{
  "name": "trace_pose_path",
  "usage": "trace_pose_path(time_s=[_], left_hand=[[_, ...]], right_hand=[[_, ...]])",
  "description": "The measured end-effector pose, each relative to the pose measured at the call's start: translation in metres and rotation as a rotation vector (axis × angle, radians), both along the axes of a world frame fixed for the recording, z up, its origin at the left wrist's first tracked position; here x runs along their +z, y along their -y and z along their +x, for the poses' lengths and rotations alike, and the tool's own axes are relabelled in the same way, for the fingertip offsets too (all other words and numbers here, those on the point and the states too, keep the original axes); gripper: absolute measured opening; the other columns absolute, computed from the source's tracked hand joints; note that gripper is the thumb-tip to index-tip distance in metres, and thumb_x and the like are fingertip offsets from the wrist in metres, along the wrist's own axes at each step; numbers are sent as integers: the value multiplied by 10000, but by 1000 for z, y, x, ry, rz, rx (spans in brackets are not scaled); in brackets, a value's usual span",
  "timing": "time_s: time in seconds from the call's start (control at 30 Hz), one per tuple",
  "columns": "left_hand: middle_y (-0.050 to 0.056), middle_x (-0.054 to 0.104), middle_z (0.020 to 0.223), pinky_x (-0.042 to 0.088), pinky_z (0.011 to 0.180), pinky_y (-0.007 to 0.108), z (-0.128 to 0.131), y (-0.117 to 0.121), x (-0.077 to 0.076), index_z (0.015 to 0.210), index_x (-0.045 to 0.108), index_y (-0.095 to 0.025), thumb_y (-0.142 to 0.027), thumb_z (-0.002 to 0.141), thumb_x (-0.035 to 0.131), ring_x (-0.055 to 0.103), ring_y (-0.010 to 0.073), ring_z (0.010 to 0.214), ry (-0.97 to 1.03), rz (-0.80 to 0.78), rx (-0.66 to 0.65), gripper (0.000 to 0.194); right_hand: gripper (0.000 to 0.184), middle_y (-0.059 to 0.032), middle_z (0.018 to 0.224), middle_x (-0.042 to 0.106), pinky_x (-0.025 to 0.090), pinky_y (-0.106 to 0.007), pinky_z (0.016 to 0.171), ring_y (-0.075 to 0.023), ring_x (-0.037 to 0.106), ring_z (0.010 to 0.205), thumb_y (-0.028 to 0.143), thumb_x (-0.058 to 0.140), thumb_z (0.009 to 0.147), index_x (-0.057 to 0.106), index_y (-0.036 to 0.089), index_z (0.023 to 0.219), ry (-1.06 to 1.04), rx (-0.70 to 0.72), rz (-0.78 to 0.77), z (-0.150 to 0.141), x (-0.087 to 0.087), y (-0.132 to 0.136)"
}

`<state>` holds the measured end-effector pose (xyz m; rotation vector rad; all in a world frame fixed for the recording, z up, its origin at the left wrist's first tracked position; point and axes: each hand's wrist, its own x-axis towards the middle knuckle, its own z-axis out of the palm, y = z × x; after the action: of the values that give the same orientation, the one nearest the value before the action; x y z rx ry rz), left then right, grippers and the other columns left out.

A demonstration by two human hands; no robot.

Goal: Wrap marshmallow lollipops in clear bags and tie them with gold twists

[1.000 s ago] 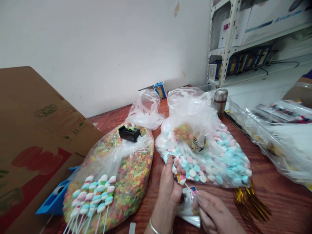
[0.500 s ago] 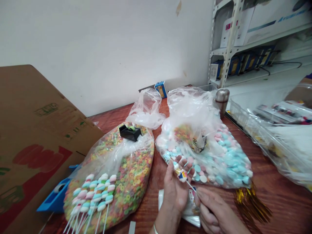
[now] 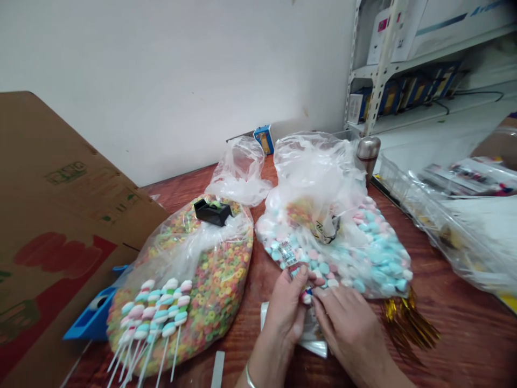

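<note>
Head view: label [image 3: 326, 229] inside marshmallow bag [image 3: 374, 258] unreadable. Wrapped marshmallow pop [image 3: 291, 258] stands upright between the hands, near the bag's edge. Left hand [image 3: 283, 318] grips it; right hand [image 3: 349, 328] pinches its lower end. Clear plastic sleeves [image 3: 313, 337] lie beneath.

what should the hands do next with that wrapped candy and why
Probably keep the shiny wrapped candy steady in the left hand and let the right hand pinch its lower end, since both hands meet there and the right fingers are already at it.
</note>
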<state>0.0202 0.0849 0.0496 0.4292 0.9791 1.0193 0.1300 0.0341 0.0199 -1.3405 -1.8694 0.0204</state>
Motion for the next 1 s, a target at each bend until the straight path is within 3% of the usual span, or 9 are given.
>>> trace_pose_path(time_s=[0.17,0.33,0.47,0.53,0.63,0.7,0.8,0.87,1.0], left_hand=[[47,662,796,415,576,219,-1,4,0,896,589,-144,-344,688,761,631,148,679,-75,-9,-57,335],[36,650,747,423,586,209,-3,11,0,895,606,-133,-326,677,772,587,113,620,-144,-10,-70,336],[11,592,657,412,512,198,-6,22,-2,786,563,-138,-348,722,731,553,104,563,-105,-79,-36,276],[-10,568,641,430,518,201,-8,26,-4,780,545,-147,-312,716,739,539,94,547,-59,-110,31,262],[-30,544,622,450,539,196,-11,24,-6,788,536,-159,-272,713,745,518,79,536,-29,-109,190,249],[-35,529,615,463,557,200,-12,19,-5,775,531,-163,-282,720,739,512,77,538,-24,-78,302,246],[-36,535,657,474,593,208,-10,11,-2,812,543,-163,-277,720,741,511,72,556,-12,-10,431,247],[-39,531,647,456,579,201,-4,12,-2,844,546,-165,-281,741,724,504,72,551,6,23,423,236],[-50,501,569,416,554,194,9,25,-7,828,525,-186,-317,802,657,480,77,512,37,10,283,188]], right_hand=[[236,-52,666,575,345,-366,693,-210,530,690,155,447,927,634,168,784,79,15,-42,-2,0,2],[268,-48,644,541,346,-376,667,-210,498,657,145,447,900,577,184,669,97,14,-27,-4,-6,7],[87,-51,652,589,384,-388,682,-204,518,646,82,549,817,602,150,804,95,185,112,1,-15,19],[189,-65,716,640,410,-389,720,-206,557,682,57,561,798,600,128,969,63,301,134,6,-21,28],[260,-68,848,677,438,-326,697,-194,603,735,124,514,864,546,175,1117,-158,351,-122,7,-27,40],[139,-26,766,663,431,-262,601,-164,600,658,252,453,927,561,213,1005,-396,336,-456,4,-30,46],[339,41,532,528,358,-217,467,-120,486,466,430,337,965,518,217,773,-639,395,-866,-5,-30,48],[393,45,523,485,354,-215,479,-114,446,464,477,315,961,486,215,724,-678,419,-944,-9,-26,44],[383,-25,732,583,432,-252,666,-164,534,679,504,344,942,532,205,794,-724,346,-827,-11,-20,28]])
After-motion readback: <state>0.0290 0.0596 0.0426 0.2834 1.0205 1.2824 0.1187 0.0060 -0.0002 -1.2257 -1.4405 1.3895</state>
